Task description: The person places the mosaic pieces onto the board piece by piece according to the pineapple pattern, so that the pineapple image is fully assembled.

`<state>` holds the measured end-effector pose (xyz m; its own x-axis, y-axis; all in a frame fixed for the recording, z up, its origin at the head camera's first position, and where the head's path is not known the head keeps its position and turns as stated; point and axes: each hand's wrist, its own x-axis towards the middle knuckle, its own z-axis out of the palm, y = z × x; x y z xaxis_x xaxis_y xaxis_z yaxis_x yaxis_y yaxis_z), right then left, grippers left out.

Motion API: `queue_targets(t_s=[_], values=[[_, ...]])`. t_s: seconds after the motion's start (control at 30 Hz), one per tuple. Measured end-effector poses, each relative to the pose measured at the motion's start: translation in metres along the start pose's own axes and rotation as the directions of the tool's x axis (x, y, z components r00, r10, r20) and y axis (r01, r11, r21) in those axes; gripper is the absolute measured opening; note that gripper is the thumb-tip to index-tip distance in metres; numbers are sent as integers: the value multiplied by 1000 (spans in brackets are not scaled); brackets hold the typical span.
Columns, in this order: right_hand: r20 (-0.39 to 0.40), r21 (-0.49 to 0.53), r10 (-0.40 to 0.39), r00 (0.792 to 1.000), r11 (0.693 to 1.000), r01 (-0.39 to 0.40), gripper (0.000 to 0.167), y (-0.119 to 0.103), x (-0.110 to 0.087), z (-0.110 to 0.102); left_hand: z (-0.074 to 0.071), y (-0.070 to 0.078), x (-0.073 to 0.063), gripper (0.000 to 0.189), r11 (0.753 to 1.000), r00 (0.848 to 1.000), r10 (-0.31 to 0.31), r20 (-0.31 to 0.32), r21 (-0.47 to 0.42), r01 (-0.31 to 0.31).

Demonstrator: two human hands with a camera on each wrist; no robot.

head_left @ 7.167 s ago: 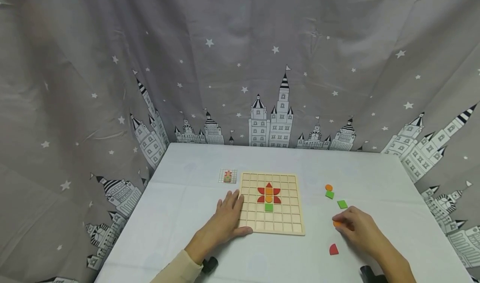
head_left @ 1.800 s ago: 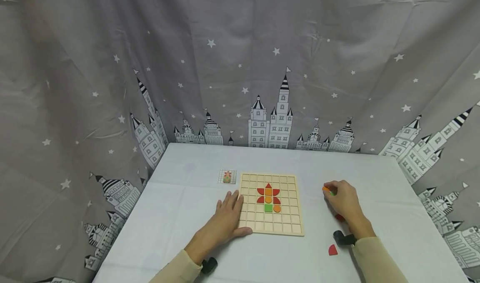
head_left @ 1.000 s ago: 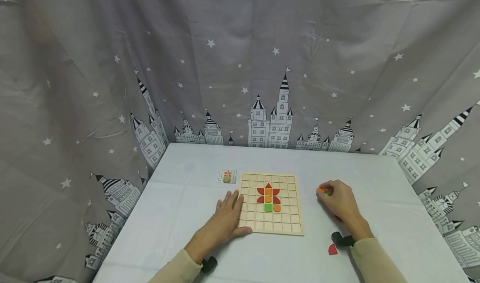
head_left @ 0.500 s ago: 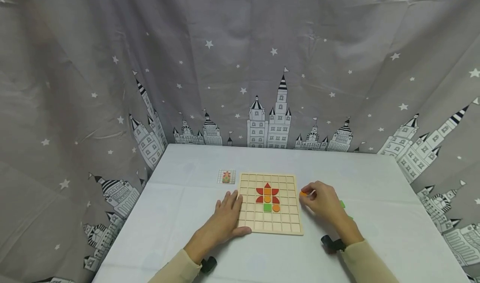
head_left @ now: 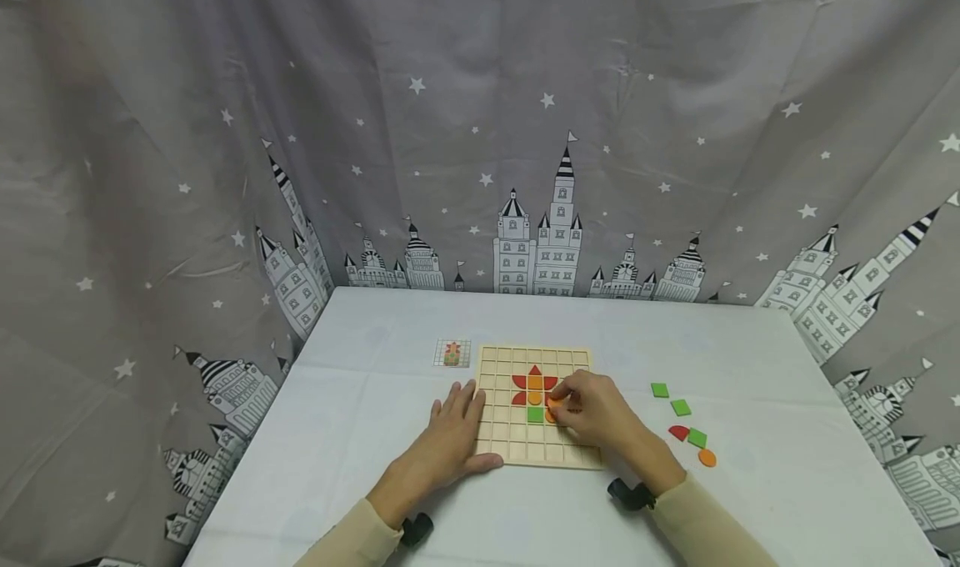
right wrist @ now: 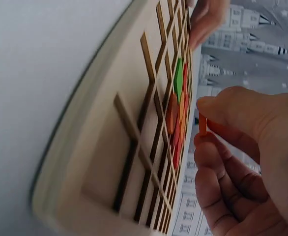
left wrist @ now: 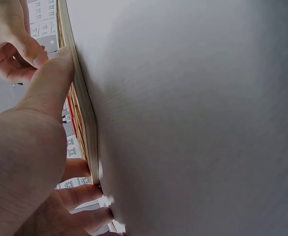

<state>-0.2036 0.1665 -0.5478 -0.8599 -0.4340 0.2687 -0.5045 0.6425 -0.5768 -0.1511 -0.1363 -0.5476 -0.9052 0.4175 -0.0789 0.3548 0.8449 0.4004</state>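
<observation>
My left hand (head_left: 447, 434) lies with fairly straight fingers along the left edge of a wooden grid board (head_left: 525, 452), its thumb at the near corner. Over the board, my right hand (head_left: 596, 408) pinches an orange disc (right wrist: 202, 125) between thumb and fingers; the disc stands on edge, apart from the board in the right wrist view. Tiles lie in the grid: a red triangle (head_left: 535, 370), an orange square (head_left: 535, 382), red petal-like pieces (head_left: 519, 382), an orange disc (head_left: 534, 398) and a green square (head_left: 535, 415). Another orange disc (head_left: 551, 415) beside the green square is partly hidden by my fingers.
Right of the board lie loose green squares (head_left: 680, 407), a red quarter-round tile (head_left: 678, 432) and an orange disc (head_left: 707, 458). A small pattern card (head_left: 452, 353) lies beyond my left hand. A grey castle-print curtain (head_left: 450, 133) hangs behind the white table (head_left: 375, 325).
An orange disc came to lie right of the green square. My right hand then picked up another orange disc at the right and brought it left over the board. My left hand stayed put.
</observation>
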Motion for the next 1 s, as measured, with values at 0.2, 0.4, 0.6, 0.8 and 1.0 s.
queue_targets(t_s=[0.2,0.4,0.6,0.8,1.0], values=[[58,2,-104,993,995,104,8,-11,8,13,-1,0,0,113,1000,1000,6,1,-6,-6],[107,-11,-145,984,989,147,6,-20,12,21,-2,0,0,113,1000,1000,13,-7,-6,-13],[136,-56,-150,979,986,159,7,-26,13,23,-2,0,0,113,1000,1000,10,-4,-5,-10],[150,-58,-155,977,985,165,5,-27,14,24,-1,-1,0,113,1000,1000,11,-5,3,-11],[143,-70,-165,976,982,177,5,-29,17,29,-1,0,-1,113,1000,1000,19,-8,5,-19]])
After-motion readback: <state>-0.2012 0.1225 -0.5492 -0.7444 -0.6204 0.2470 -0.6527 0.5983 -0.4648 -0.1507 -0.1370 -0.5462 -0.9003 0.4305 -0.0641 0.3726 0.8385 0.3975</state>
